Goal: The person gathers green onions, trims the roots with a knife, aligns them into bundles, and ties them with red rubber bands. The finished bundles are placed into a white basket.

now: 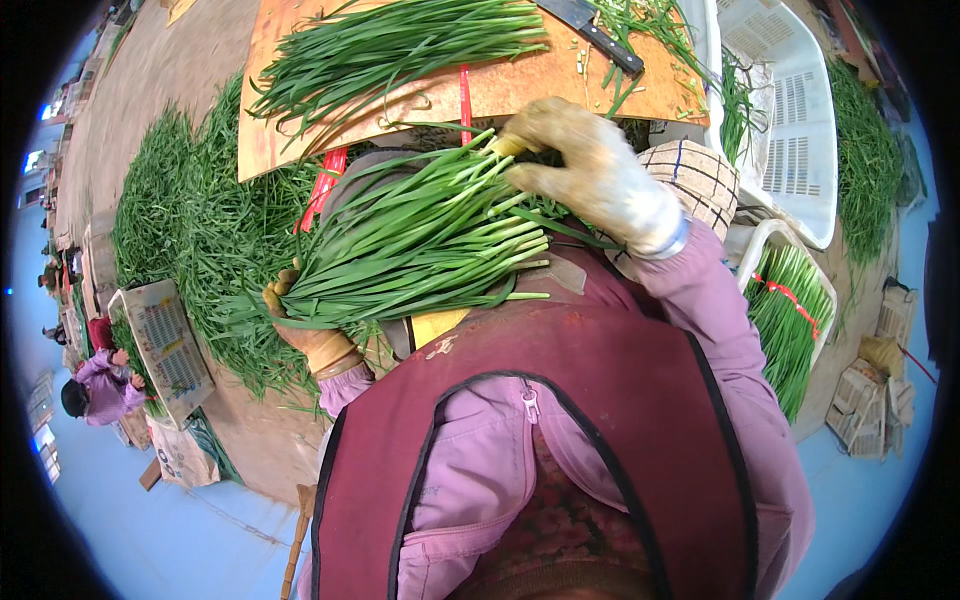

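A loose bunch of garlic chives (405, 232) lies across my lap, pale stem ends toward the right. My gloved left hand (300, 322) is closed around its leafy end at the left. At the stem ends, my gloved right hand (562, 154) has its fingers curled on some upper stems, between thumb and fingertips. Just beyond, on a wooden board (502, 90), lies another bunch of chives (405, 45). A knife with a black handle (611, 49) rests near cut stem bits. Red tape (465, 97) hangs over the board's near edge.
Heaped chives (225, 225) cover the floor at left, beside a crate (169, 352) and a person (105, 390). White plastic crates (799, 127) stand at right; a nearer basket (829, 300) holds chives tied with red tape. A wooden stick (300, 532) is at lower left.
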### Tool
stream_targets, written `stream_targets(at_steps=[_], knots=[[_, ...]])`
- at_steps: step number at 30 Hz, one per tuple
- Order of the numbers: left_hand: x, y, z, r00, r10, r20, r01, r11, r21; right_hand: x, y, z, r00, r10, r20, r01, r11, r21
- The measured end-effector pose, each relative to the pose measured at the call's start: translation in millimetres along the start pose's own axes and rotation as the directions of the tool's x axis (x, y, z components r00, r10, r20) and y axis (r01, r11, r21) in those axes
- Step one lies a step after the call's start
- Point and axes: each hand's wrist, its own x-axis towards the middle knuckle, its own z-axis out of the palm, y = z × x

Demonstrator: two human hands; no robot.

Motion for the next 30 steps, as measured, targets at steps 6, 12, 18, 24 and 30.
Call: stream_targets(at_steps=[6,12,18,24,30], knots=[[3,-1,-4,1.0,0.0,0.012,0.0,1.0,-0.013,23,28,54,0.979,0.134,0.151,-0.12,0.988,-0.095],[-4,-1,0,0.997,0.072,0.033,-0.075,0.992,0.106,18,31,64,0.991,0.136,0.015,-0.129,0.966,-0.222],[1,-3,1,0.997,-0.014,0.077,0.009,0.998,0.054,1,72,45,0.95,0.304,-0.065,-0.238,0.575,-0.783],[-6,-1,15,0.997,-0.012,0.07,0.011,1.0,0.002,10,15,26,0.986,-0.102,-0.134,0.062,0.96,-0.274],[-1,-6,11,0.996,-0.01,0.085,0.009,1.0,0.011,10,-3,77,0.989,-0.122,0.088,0.144,0.937,-0.317]])
